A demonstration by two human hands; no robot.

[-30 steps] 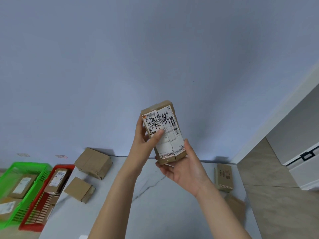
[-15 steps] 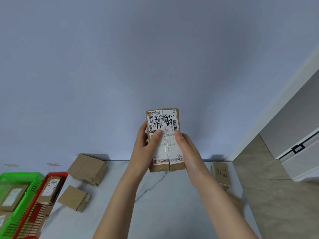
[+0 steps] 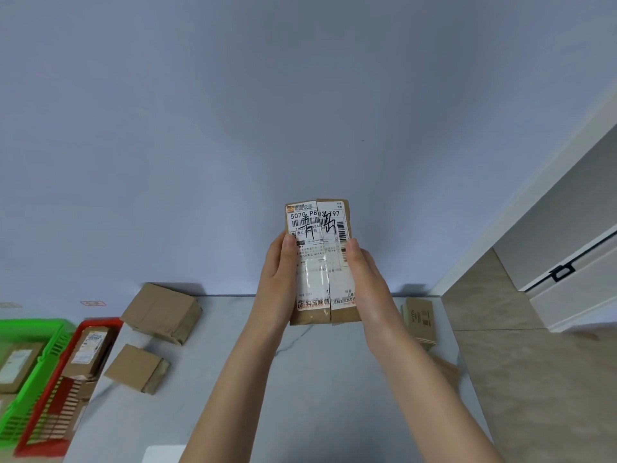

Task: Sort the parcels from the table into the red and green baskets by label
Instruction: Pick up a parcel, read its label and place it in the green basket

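Parcel (image 3: pixel 320 262) straightened upright, left hand (image 3: pixel 278 282), right hand (image 3: pixel 365 279) still flanking

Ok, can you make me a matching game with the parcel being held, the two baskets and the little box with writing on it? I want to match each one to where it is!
Things
1. parcel
2. green basket
3. red basket
4. printed box

Places
A. at the right edge of the table
B. farthest to the left
C. held up by the left hand and right hand
D. between the green basket and the table

Pairs: 1-C, 2-B, 3-D, 4-A
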